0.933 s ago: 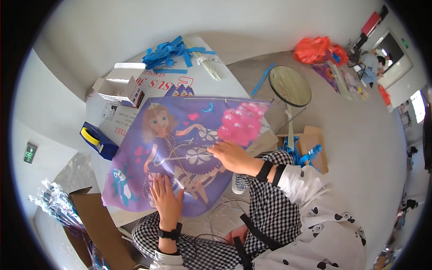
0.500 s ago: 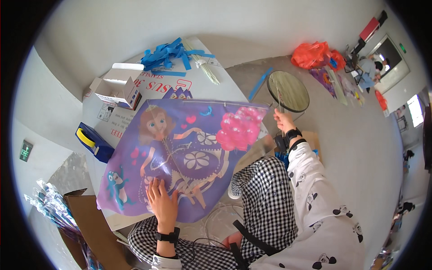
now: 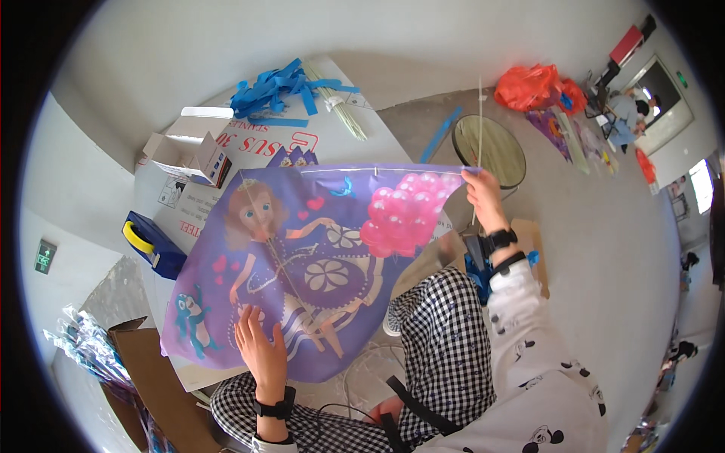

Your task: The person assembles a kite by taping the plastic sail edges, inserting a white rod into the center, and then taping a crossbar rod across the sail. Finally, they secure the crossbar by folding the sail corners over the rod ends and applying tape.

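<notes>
A purple kite (image 3: 325,249) printed with a cartoon princess and pink balloons is spread over the table and hangs past its near edge. A thin pale rod runs along its far edge. My left hand (image 3: 260,355) lies open on the kite's lower left part, fingers stretched out. At the kite's right corner my right hand (image 3: 483,198) is closed on another thin white rod (image 3: 480,121), which stands roughly upright. Its fingertips meet the corner; whether they also pinch the fabric is hard to tell.
On the table (image 3: 377,140) are blue strips (image 3: 276,87), a bundle of thin rods (image 3: 343,113), an open white box (image 3: 189,147) and a blue tape dispenser (image 3: 155,245). A round stool (image 3: 495,155) stands at right. A cardboard box (image 3: 155,370) with plastic-wrapped items is at lower left.
My right hand has come down and slightly right, bringing the upright rod to the kite's corner. My left hand has slid slightly left and nearer, still on the kite.
</notes>
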The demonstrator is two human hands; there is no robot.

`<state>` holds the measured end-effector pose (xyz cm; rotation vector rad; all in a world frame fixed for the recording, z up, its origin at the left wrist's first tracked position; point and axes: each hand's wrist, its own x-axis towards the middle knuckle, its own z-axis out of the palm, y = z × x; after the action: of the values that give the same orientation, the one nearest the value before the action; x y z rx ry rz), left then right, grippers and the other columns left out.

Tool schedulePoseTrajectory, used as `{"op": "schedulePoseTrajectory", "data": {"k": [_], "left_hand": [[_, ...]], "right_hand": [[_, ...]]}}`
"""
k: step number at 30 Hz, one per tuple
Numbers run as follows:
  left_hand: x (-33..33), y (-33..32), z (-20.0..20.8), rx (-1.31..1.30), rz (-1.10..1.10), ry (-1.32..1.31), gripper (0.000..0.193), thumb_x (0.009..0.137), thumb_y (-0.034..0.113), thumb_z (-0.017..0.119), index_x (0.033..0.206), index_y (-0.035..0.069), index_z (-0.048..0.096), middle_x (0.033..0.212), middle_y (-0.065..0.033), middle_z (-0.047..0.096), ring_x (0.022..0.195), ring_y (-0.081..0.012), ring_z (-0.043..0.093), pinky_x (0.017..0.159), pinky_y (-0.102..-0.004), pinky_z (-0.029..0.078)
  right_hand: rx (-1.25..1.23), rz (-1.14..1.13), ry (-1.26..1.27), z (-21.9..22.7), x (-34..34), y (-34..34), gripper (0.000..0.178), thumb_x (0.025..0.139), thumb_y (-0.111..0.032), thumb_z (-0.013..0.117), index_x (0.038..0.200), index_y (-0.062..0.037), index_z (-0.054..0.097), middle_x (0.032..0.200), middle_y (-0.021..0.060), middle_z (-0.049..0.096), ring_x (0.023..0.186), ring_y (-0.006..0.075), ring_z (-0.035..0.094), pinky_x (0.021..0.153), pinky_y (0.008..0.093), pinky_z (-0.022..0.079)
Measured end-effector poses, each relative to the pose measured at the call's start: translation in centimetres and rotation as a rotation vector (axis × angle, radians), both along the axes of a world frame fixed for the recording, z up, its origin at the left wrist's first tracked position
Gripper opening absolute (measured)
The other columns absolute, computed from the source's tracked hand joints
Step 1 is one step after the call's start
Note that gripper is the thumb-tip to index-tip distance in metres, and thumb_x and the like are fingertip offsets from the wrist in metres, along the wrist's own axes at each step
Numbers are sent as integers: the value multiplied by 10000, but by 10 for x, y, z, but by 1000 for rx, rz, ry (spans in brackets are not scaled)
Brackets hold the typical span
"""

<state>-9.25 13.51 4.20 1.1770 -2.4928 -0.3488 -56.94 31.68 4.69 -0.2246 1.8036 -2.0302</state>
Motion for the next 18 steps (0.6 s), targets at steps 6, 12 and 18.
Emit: {"op": "schedulePoseTrajectory", "data": {"k": [6, 12, 18], "left_hand": [[-30, 42, 100, 212, -216, 576, 479, 773, -114, 624, 1228, 2, 534, 1282, -160, 571, 916, -202, 628, 776, -310, 491], [-37, 70, 137, 423, -428, 788, 551, 749, -101, 654, 1282, -14, 548, 1123, -100, 637, 807, -137, 625, 733, -258, 492], [14, 65, 107, 624, -288, 895, 328, 807, -72, 683, 1126, -13, 631, 999, -53, 649, 871, -121, 624, 781, -261, 511]], "right_hand": [[157, 262, 519, 129, 163, -12, 102, 867, -57, 689, 943, -52, 620, 726, -69, 476, 524, -10, 299, 465, 196, 203], [74, 667, 748, 157, 299, -26, 140, 796, -1, 730, 904, -17, 642, 783, -5, 553, 514, 38, 356, 465, 224, 271], [132, 779, 536, 147, 349, -35, 171, 822, -5, 718, 962, -23, 622, 770, -22, 563, 525, 13, 362, 460, 206, 279]]}}
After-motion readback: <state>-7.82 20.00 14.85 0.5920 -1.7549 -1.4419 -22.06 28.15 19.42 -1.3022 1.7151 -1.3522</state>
